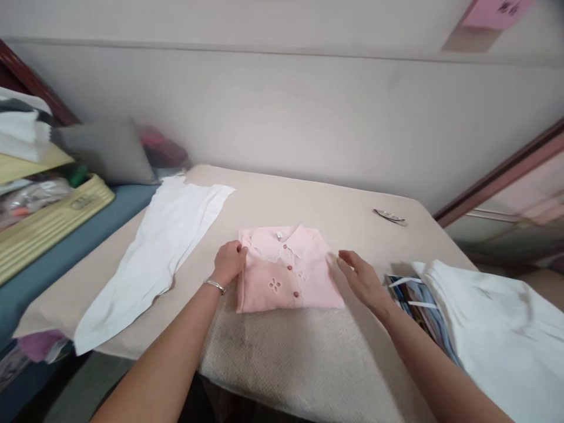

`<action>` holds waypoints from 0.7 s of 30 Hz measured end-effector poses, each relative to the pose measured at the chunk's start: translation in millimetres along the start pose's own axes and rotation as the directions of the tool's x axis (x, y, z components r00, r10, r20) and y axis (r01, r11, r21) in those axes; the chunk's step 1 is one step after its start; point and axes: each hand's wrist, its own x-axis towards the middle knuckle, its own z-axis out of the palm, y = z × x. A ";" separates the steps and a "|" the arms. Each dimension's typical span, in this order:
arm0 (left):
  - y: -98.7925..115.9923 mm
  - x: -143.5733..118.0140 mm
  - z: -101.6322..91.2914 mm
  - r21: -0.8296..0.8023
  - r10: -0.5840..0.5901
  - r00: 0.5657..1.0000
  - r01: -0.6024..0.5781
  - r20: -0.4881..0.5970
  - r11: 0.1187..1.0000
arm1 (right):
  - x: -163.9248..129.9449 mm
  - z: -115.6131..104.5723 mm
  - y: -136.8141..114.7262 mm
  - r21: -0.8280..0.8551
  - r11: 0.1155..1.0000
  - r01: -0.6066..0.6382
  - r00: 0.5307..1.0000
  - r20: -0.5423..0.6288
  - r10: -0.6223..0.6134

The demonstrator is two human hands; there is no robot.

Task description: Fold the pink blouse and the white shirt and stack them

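Note:
A pink buttoned top [268, 267] lies folded into a rough rectangle on the cloth-covered table, its collar toward the wall. Red buttons run down its front, and a cut-out flower shows near the lower edge. My left hand [230, 261], with a bracelet at the wrist, has its fingers curled over the top's left edge. Just off the right edge hovers my right hand [359, 276], its fingers stretched out and holding nothing.
White trousers [154, 247] are laid lengthwise on the left. A hair clip [390, 217] rests at the back right. Folded white clothing [493, 317] overlaps a patterned cloth [418, 299] at the right. A yellow basket [57, 217] and grey cushion [106, 153] stand far left, before the wall [282, 117].

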 end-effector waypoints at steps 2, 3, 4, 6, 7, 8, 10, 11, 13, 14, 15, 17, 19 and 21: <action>-0.8 2.0 2.4 -0.013 -0.011 1.000 0.011 0.012 1.000 | -18.4 -8.4 4.6 -0.124 0.988 -0.094 0.995 0.001 0.095; -0.5 2.2 3.8 -0.020 -0.015 1.000 0.015 0.018 1.000 | -27.0 -7.1 5.7 -0.173 0.976 -0.131 0.990 0.022 0.137; 0.2 1.7 5.4 -0.027 -0.019 1.000 0.020 0.024 0.999 | -34.5 -2.9 5.8 -0.212 0.964 -0.161 0.983 0.049 0.175; 2.4 -0.6 9.0 -0.042 -0.039 0.999 0.040 0.034 0.998 | -44.6 9.8 2.9 -0.269 0.944 -0.192 0.971 0.091 0.223; 3.6 -2.2 10.6 -0.049 -0.055 0.998 0.057 0.038 0.997 | -47.2 16.2 0.4 -0.294 0.938 -0.186 0.969 0.105 0.225; 4.6 -3.6 11.7 -0.054 -0.075 0.996 0.077 0.041 0.996 | -48.2 21.4 -2.6 -0.317 0.934 -0.167 0.969 0.120 0.215; 5.5 -5.4 12.0 -0.053 -0.109 0.993 0.111 0.041 0.992 | -46.4 26.6 -8.8 -0.354 0.927 -0.127 0.970 0.153 0.191; 5.5 -5.5 11.1 -0.046 -0.118 0.992 0.119 0.035 0.992 | -43.7 26.6 -11.7 -0.370 0.922 -0.119 0.970 0.154 0.187; 5.0 -4.4 8.2 -0.023 -0.121 0.992 0.122 0.019 0.992 | -34.1 22.6 -16.6 -0.387 0.913 -0.130 0.977 0.107 0.184; 4.6 -3.5 6.8 -0.012 -0.117 0.993 0.117 0.012 0.993 | -26.7 19.8 -18.8 -0.387 0.912 -0.137 0.983 0.064 0.175; 4.3 -2.6 5.7 0.000 -0.109 0.994 0.109 0.008 0.994 | -17.5 17.1 -21.0 -0.382 0.913 -0.141 0.987 0.019 0.161; 3.7 -1.2 5.4 0.020 -0.093 0.996 0.093 0.013 0.995 | 5.7 14.1 -25.6 -0.359 0.922 -0.146 0.989 -0.052 0.136; 2.9 -0.6 7.0 0.038 -0.080 0.996 0.079 0.026 0.996 | 31.7 15.8 -30.6 -0.330 0.929 -0.165 0.986 -0.094 0.141; 1.5 -0.3 9.4 0.052 -0.072 0.997 0.070 0.036 0.996 | 54.5 22.6 -35.9 -0.310 0.931 -0.193 0.980 -0.100 0.170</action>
